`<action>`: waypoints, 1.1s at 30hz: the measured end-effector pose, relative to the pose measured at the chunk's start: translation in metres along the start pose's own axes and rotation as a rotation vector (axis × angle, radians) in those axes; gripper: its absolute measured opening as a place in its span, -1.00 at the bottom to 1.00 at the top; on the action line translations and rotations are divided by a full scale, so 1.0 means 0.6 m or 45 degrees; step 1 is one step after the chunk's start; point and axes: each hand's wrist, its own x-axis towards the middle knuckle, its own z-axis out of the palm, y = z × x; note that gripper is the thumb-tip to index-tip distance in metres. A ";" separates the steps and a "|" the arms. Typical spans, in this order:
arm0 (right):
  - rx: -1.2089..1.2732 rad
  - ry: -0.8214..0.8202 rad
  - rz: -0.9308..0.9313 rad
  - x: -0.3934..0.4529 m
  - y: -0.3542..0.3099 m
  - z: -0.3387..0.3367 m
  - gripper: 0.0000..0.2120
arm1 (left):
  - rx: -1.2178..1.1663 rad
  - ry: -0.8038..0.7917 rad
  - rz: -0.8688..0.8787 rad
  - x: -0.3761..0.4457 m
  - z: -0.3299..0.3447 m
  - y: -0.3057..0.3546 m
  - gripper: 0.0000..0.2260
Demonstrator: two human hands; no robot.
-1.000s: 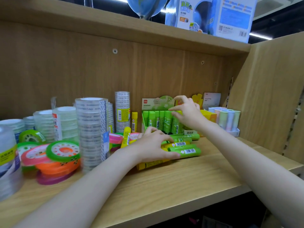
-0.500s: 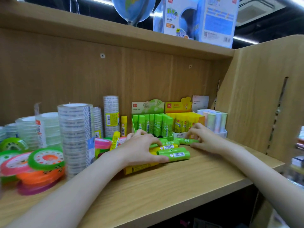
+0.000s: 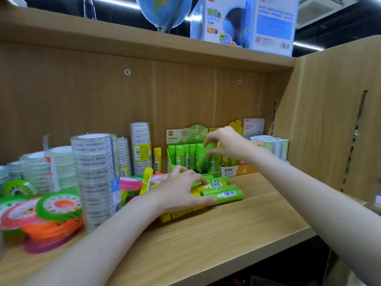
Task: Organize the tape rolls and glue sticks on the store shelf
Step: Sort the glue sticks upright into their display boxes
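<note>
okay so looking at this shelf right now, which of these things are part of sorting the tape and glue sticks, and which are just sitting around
Part of the job:
loose green glue sticks under the left hand
green glue stick, blurred, in the right hand
green display box
clear tape stacks
coloured tape rolls

Just sitting around:
globe
globe box
pastel tubes

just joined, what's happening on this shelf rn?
A person is sorting glue sticks. The right hand pinches a blurred green glue stick over the green display box at the back of the shelf, apparently slotting it among the upright ones. The left hand rests on a loose pile of green and yellow glue sticks lying on the shelf board. Stacks of clear tape and coloured tape rolls sit untouched to the left.
</note>
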 end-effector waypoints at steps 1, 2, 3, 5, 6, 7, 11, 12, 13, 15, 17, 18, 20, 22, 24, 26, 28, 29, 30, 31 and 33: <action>-0.071 -0.083 -0.020 0.006 -0.005 0.003 -0.72 | -0.006 0.001 0.001 0.000 0.000 0.000 -0.51; -0.106 -0.137 -0.026 0.010 -0.009 0.004 -0.71 | -0.008 0.002 0.002 0.000 0.001 0.000 -0.51; -0.113 -0.157 -0.028 0.014 -0.010 0.001 -0.72 | -0.009 0.003 0.001 0.001 0.001 0.000 -0.51; -0.097 -0.156 -0.029 0.019 -0.011 -0.005 -0.70 | -0.013 -0.005 -0.001 0.001 0.000 -0.001 -0.51; -0.097 -0.150 -0.032 0.021 -0.011 -0.007 -0.68 | -0.013 -0.010 -0.001 0.001 0.000 -0.002 -0.51; -0.101 -0.147 -0.033 0.023 -0.011 -0.008 -0.66 | -0.011 -0.011 -0.001 0.001 0.000 -0.002 -0.50; -0.041 -0.119 0.020 0.029 -0.018 0.007 -0.65 | -0.006 -0.010 -0.004 0.002 0.001 -0.001 -0.50; -0.028 -0.102 0.030 0.029 -0.017 0.012 -0.66 | -0.008 -0.009 -0.005 0.002 0.001 -0.001 -0.50; -0.013 -0.079 0.036 0.030 -0.014 0.016 -0.68 | -0.008 -0.011 -0.007 0.002 0.001 -0.001 -0.50; -0.002 -0.020 0.048 0.025 -0.009 0.024 -0.71 | -0.008 -0.015 -0.008 0.002 0.001 0.000 -0.50; -0.079 0.032 0.068 0.019 -0.005 0.033 -0.72 | -0.011 -0.022 -0.014 0.000 0.000 0.001 -0.50; -0.124 0.037 0.091 0.015 -0.003 0.037 -0.70 | -0.007 -0.022 -0.017 0.000 0.000 0.002 -0.49; -0.188 -0.005 0.125 0.006 0.001 0.042 -0.64 | 0.001 -0.004 -0.022 -0.001 -0.001 0.003 -0.46; -0.155 -0.034 0.128 -0.012 0.009 0.039 -0.61 | 0.002 0.007 -0.041 -0.003 -0.001 0.006 -0.39; 0.047 0.119 0.095 -0.041 0.018 0.034 -0.61 | -0.011 0.018 -0.073 -0.001 -0.001 0.004 -0.30; 0.300 0.245 0.055 -0.078 0.023 0.029 -0.71 | -0.040 0.016 -0.105 0.001 0.001 0.001 -0.25; 0.410 0.036 0.059 -0.112 0.028 0.034 -0.82 | -0.049 0.007 -0.097 0.002 0.003 0.000 -0.24; 0.423 -0.097 0.058 -0.123 0.033 0.038 -0.84 | -0.041 0.014 -0.072 0.003 0.003 -0.001 -0.26; 0.435 -0.180 0.066 -0.130 0.040 0.041 -0.85 | -0.020 0.035 -0.031 0.003 0.003 0.000 -0.31; 0.448 -0.202 0.090 -0.133 0.048 0.039 -0.86 | 0.017 0.069 0.022 0.002 0.001 0.001 -0.37; 0.469 -0.172 0.161 -0.140 0.064 0.029 -0.86 | 0.099 0.146 0.168 0.000 -0.002 0.006 -0.51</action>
